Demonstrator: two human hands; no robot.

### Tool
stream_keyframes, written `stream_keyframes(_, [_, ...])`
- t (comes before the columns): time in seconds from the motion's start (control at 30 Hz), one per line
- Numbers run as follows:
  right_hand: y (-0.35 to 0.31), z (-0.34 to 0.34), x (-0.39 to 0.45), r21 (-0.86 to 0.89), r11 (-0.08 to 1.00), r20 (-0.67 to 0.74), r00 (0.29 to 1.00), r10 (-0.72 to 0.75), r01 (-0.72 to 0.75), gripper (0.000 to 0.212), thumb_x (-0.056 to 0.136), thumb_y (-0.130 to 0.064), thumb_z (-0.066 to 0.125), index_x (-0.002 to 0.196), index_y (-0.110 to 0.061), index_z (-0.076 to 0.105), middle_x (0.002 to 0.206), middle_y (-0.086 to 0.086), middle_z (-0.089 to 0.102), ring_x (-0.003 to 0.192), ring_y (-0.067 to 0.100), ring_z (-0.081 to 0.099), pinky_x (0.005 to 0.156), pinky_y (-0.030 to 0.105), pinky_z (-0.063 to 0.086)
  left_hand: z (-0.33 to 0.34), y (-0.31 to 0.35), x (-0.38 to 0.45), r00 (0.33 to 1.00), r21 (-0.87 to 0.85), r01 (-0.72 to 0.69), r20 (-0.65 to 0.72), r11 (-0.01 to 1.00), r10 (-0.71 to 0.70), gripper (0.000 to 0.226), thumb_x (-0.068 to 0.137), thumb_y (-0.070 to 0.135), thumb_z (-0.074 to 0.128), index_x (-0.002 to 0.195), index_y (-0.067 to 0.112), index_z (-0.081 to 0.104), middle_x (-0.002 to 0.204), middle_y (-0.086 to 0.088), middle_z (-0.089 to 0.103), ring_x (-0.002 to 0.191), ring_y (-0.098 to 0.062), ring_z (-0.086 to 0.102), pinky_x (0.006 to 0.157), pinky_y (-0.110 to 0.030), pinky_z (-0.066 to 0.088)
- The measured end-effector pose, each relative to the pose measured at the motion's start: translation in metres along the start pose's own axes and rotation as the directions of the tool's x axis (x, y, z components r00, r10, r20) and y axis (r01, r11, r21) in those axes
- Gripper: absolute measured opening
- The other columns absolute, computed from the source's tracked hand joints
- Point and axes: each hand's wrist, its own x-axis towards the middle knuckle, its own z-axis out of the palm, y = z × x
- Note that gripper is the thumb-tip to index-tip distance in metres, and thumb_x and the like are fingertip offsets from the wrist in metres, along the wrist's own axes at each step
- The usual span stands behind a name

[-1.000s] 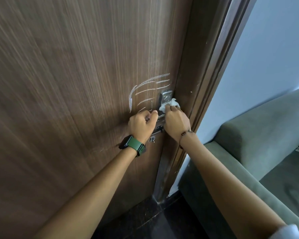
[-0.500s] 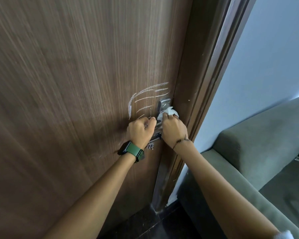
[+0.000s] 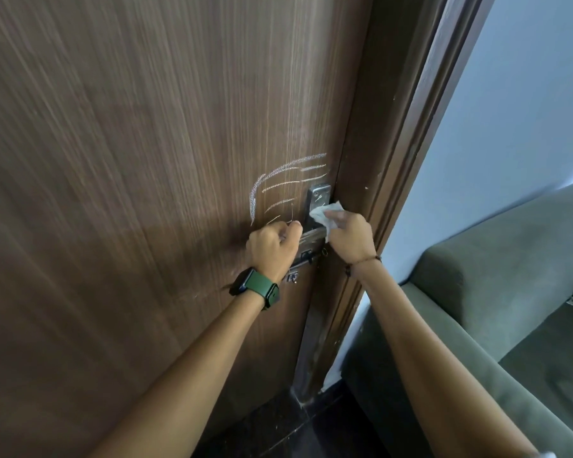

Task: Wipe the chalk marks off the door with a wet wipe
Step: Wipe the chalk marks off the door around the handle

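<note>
Gripping the door handle (image 3: 310,235) with our left hand (image 3: 272,247), we press the wet wipe (image 3: 323,215), pinched in our right hand (image 3: 349,238), against the metal lock plate (image 3: 316,200), right of the chalk marks (image 3: 285,186).

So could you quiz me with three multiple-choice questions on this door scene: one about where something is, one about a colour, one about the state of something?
1. Where is the wet wipe?
A. On the sofa
B. In the right hand, against the metal lock plate
C. On the floor

2. What colour is the watch strap on the left wrist?
A. Green
B. Red
C. White

3. What state are the chalk marks on the door in?
A. Fully wiped away
B. Covered by paper
C. Plainly there, in white strokes

Answers: 1 B, the white wipe is bunched in the right hand's fingers at the plate. 2 A, the band shows dark green. 3 C, curved and straight lines stand above the left hand.
</note>
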Motion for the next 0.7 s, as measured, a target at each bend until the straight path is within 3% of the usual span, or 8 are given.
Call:
stream_keyframes(0.07, [0.008,-0.001,-0.007,0.461,0.870,0.085,0.985,0.151,-0.174,0.041,0.085,0.006,0.043,0.123,-0.002,0.057,0.125,0.010,0.058,0.107,0.021,0.056,0.085,0.027,0.050,0.001,-0.001,0.003,1.000,-0.007,0.011,-0.006,1.000,-0.011,0.047,0.076,0.037,0.042,0.048,0.001,0.048,0.046,-0.016,0.048,0.049,-0.032,0.049,0.048,-0.031,0.032])
stream_keyframes(0.13, [0.013,0.002,-0.008,0.713,0.637,0.208,0.956,0.207,-0.293,0.050,0.077,0.017,0.033,0.123,0.008,0.050,0.124,0.013,0.052,0.106,0.023,0.053,0.097,0.039,0.048,0.002,-0.002,0.005,1.000,-0.013,0.017,-0.007,1.000,-0.018,0.053,0.076,0.042,0.039,0.053,-0.004,0.053,0.055,-0.022,0.060,0.056,-0.035,0.056,0.052,-0.036,0.041])
stream_keyframes(0.2, [0.013,0.007,-0.012,0.796,0.530,0.233,0.956,0.178,-0.292,0.054,0.069,0.017,0.029,0.119,0.014,0.048,0.113,0.017,0.052,0.102,0.027,0.054,0.100,0.042,0.044,0.004,-0.003,0.007,1.000,-0.011,0.012,-0.003,1.000,-0.012,0.061,0.073,0.050,0.033,0.056,-0.005,0.056,0.066,-0.024,0.067,0.062,-0.036,0.059,0.057,-0.039,0.046])
stream_keyframes(0.27, [0.018,0.013,-0.019,0.883,0.391,0.233,0.966,0.112,-0.259,0.053,0.062,0.011,0.032,0.111,0.012,0.051,0.103,0.018,0.055,0.100,0.027,0.056,0.091,0.034,0.050,0.004,-0.005,0.006,1.000,-0.015,0.008,0.003,1.000,-0.008,0.065,0.071,0.054,0.031,0.057,-0.004,0.057,0.066,-0.023,0.067,0.062,-0.035,0.060,0.058,-0.040,0.047])
stream_keyframes(0.47, [0.013,0.022,-0.019,0.957,-0.056,0.290,0.947,0.135,-0.285,0.030,0.048,-0.001,0.032,0.051,-0.009,0.061,0.068,0.005,0.060,0.078,0.022,0.051,0.081,0.028,0.045,0.001,-0.004,0.006,1.000,0.007,-0.011,0.021,1.000,0.011,0.058,0.073,0.050,0.034,0.049,-0.001,0.047,0.061,-0.022,0.066,0.056,-0.034,0.058,0.055,-0.042,0.046])
stream_keyframes(0.53, [0.017,0.028,-0.026,0.938,-0.236,0.299,0.938,0.177,-0.254,0.034,0.051,-0.002,0.033,0.068,0.003,0.062,0.090,0.012,0.061,0.094,0.027,0.053,0.096,0.034,0.042,-0.001,-0.006,0.005,1.000,0.018,-0.022,0.023,1.000,0.022,0.060,0.073,0.051,0.034,0.053,-0.002,0.053,0.058,-0.021,0.065,0.055,-0.033,0.057,0.056,-0.041,0.045])
stream_keyframes(0.63, [0.014,0.028,-0.023,0.890,-0.382,0.355,0.904,0.240,-0.248,0.072,0.057,-0.005,0.037,0.128,0.006,0.045,0.132,0.022,0.047,0.125,0.034,0.044,0.106,0.042,0.034,-0.001,-0.005,0.006,1.000,0.022,-0.022,0.017,1.000,0.022,0.057,0.076,0.047,0.037,0.057,-0.004,0.056,0.061,-0.022,0.066,0.057,-0.033,0.058,0.057,-0.041,0.046])
stream_keyframes(0.7, [0.009,0.029,-0.021,0.849,-0.480,0.376,0.890,0.259,-0.219,0.076,0.059,-0.005,0.038,0.135,0.005,0.038,0.138,0.023,0.042,0.126,0.036,0.043,0.107,0.044,0.036,0.000,-0.003,0.005,1.000,0.030,-0.011,0.019,0.999,0.010,0.052,0.078,0.041,0.041,0.057,-0.004,0.055,0.061,-0.022,0.065,0.056,-0.034,0.057,0.057,-0.041,0.045])
